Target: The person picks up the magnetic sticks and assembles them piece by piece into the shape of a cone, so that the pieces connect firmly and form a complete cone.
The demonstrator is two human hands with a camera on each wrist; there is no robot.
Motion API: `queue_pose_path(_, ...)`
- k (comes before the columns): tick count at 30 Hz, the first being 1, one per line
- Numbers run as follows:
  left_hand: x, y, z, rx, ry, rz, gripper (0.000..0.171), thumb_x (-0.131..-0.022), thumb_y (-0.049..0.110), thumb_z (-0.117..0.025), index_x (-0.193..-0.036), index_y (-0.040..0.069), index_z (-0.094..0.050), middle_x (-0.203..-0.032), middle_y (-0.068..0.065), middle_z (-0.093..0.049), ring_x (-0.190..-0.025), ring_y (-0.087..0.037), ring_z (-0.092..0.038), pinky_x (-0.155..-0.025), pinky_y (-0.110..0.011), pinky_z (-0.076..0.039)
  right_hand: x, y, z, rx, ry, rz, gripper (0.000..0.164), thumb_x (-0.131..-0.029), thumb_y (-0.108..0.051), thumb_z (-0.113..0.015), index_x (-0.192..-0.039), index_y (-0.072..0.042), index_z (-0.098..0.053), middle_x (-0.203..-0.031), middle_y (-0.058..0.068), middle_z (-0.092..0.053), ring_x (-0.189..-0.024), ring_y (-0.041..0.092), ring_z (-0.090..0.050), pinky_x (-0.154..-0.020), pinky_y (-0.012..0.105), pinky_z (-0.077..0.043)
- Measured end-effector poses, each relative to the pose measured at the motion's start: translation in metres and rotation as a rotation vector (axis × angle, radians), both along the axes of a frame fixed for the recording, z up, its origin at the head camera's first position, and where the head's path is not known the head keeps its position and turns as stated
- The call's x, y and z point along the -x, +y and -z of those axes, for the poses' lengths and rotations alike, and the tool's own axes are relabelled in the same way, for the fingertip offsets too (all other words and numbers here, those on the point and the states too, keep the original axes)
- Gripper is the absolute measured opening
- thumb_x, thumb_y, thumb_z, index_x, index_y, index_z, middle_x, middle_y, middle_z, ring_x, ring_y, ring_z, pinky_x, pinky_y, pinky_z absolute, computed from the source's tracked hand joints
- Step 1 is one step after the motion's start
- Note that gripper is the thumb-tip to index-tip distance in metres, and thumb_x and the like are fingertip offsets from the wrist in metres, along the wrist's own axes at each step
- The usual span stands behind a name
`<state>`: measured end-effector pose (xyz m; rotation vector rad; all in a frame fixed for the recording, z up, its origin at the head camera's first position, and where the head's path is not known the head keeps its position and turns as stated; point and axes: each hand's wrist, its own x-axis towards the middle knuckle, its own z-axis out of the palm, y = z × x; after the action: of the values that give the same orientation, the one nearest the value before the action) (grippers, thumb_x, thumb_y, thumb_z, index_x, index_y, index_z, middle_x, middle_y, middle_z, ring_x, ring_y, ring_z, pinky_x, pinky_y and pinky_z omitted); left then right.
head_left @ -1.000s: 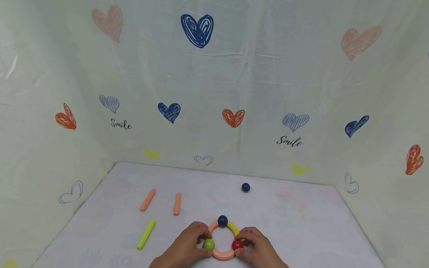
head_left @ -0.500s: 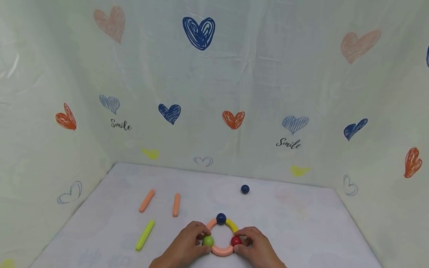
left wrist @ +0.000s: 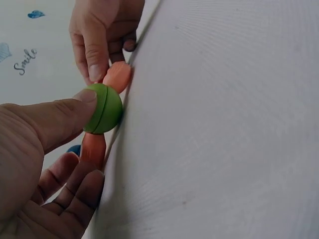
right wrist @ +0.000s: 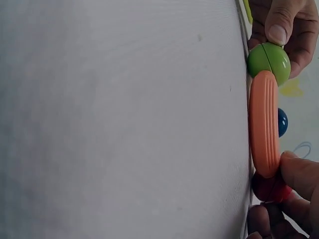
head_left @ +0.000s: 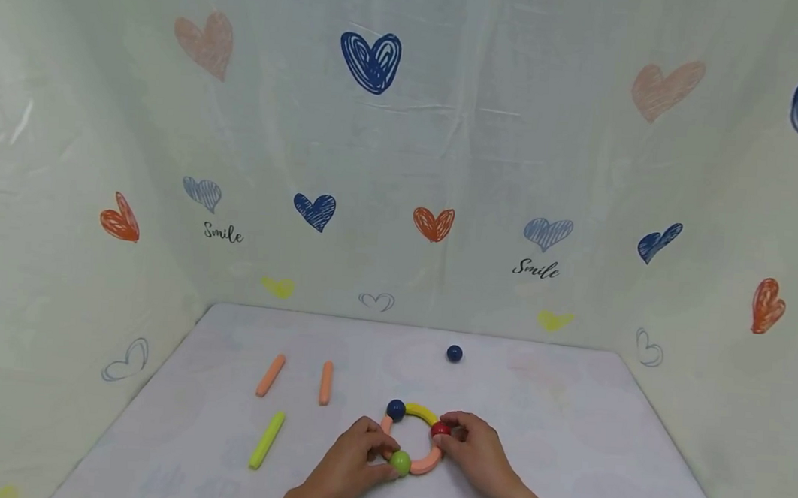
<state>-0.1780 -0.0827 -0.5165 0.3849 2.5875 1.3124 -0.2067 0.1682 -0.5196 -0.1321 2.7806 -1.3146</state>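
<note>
Green ball — glossy; tabletop — matt

And there's the red ball, partly covered by the right hand (itself cut off in its wrist view)!

A ring of balls and curved bars lies on the table — a yellow bar links the navy ball to the red ball, pinched by the right hand; a ridged pink bar joins that to the green ball, held by the left hand; another pink bar, partly hidden, meets the navy ball.
</note>
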Motion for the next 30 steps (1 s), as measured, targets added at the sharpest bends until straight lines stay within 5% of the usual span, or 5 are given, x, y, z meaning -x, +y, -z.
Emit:
queue_pose_path(11, -0.004, 0.000, 0.006, -0.029, 0.085, 0.030, 0.027, -0.085, 0.025, -0.090, -0.109, 0.020, -0.079, -0.101, 0.010, -0.051, -0.086, -0.002, -0.052, -0.076, -0.021, -0.046, 0.002, 0.003, -0.002, -0.019, -0.004, -0.020, 0.040, -0.088, -0.022, -0.086, -0.123, -0.009, -0.075, -0.097, -0.001, -0.069, -0.089, 0.015, -0.058, -0.075, 0.028, -0.049)
queue_pose_path(30, -0.002, -0.002, 0.008, -0.038, 0.060, 0.030, 0.026, -0.086, 0.026, -0.089, -0.110, 0.020, -0.080, -0.101, 0.008, -0.051, -0.086, -0.003, -0.049, -0.076, -0.022, -0.044, 0.007, 0.009, 0.001, 0.010, -0.021, -0.055, 0.039, -0.088, -0.023, -0.087, -0.122, -0.009, -0.077, -0.095, -0.002, -0.069, -0.086, 0.015, -0.056, -0.071, 0.024, -0.046)
